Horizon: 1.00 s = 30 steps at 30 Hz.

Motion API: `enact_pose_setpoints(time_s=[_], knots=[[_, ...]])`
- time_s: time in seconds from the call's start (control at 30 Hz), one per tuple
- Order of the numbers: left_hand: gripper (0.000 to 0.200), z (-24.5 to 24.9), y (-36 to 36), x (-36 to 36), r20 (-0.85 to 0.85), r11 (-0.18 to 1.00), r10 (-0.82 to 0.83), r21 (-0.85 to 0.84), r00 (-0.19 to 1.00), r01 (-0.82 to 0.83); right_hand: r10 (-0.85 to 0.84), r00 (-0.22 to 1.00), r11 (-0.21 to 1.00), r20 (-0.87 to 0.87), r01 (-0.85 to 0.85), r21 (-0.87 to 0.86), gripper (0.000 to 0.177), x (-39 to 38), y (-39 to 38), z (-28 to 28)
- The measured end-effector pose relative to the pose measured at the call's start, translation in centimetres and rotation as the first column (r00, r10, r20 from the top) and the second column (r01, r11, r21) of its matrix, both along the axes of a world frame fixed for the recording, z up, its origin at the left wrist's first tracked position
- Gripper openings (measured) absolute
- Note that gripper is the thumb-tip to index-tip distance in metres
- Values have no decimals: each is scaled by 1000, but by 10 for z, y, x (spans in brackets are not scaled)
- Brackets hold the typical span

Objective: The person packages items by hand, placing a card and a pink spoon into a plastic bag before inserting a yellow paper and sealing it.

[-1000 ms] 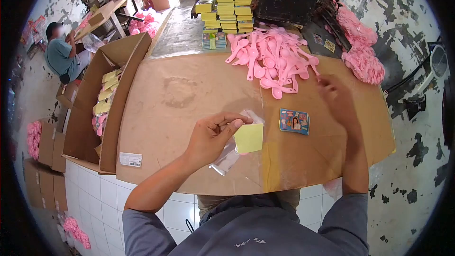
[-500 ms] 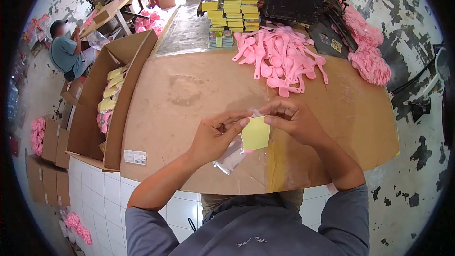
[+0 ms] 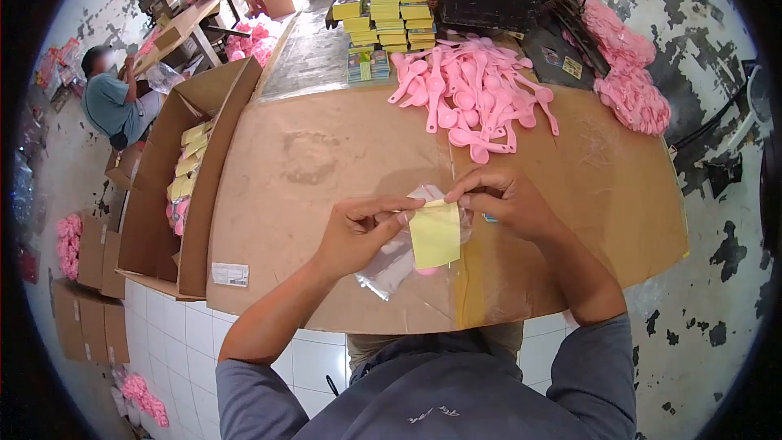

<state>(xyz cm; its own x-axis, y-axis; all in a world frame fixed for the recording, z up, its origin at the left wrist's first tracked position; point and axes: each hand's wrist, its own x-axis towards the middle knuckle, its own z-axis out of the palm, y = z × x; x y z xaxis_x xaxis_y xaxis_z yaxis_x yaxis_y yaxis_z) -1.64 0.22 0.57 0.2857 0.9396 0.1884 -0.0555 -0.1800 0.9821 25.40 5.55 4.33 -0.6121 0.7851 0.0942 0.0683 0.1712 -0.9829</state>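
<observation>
Both hands pinch the top edge of a clear plastic bag, in which a yellow card (image 3: 436, 238) appears to sit upright. A rounded pink end (image 3: 426, 271) peeks out below the card. My left hand (image 3: 358, 232) grips the upper left corner between thumb and fingers. Opposite it, my right hand (image 3: 501, 202) holds the upper right corner, fingers curled. Loose clear plastic (image 3: 384, 270) lies on the cardboard under my left hand. A small bluish printed piece (image 3: 489, 217) shows below my right fingers, mostly hidden.
Pink spoons (image 3: 481, 98) are heaped at the back of the cardboard-covered table (image 3: 570, 236). Behind them rise stacks of yellow-edged cards (image 3: 389, 12). On the left, a long carton (image 3: 220, 187) holds yellow-and-pink packs. A person (image 3: 114, 102) sits farther back.
The yellow card hangs slightly lower and to the left. Its top edge now looks folded between my fingers, and more of the clear plastic is spread out around it.
</observation>
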Motion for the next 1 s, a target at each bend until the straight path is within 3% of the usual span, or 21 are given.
enact_pose_setpoints(time_s=[0.07,0.17,0.27,0.37,0.53,0.63,0.73,0.87,0.97,1.0], knots=[[24,-4,2,-4,53,999,-31,-21,998,32,-5,1000,1000,15,5,-16,14,1,0,2],[26,1,2,2,268,976,-51,-191,962,104,-13,1000,999,10,13,-42,14,1,-1,2],[26,3,3,1,15,989,-33,-147,999,35,-4,999,999,-40,2,-51,15,-1,-2,-7],[25,6,3,8,-12,986,-15,-165,1000,13,9,999,997,-34,-11,-72,17,0,1,-10],[26,4,6,5,5,981,-28,-191,1000,28,5,1000,1000,-26,-5,-7,19,-2,0,-12],[26,3,5,5,15,982,-9,-189,1000,12,36,999,998,-13,-35,44,32,-2,0,-15],[26,4,5,4,9,985,9,-170,1000,-7,35,999,995,-31,-38,-96,49,-6,-7,-5],[25,9,3,3,28,989,38,-147,999,-34,99,994,994,56,-95,-61,58,-9,-10,-3],[25,32,-6,23,323,979,160,-175,933,-107,98,995,994,29,-96,-59,57,-10,-10,-2],[26,29,-6,22,248,983,130,-156,960,-93,93,996,994,9,-93,-59,56,-11,-11,2]])
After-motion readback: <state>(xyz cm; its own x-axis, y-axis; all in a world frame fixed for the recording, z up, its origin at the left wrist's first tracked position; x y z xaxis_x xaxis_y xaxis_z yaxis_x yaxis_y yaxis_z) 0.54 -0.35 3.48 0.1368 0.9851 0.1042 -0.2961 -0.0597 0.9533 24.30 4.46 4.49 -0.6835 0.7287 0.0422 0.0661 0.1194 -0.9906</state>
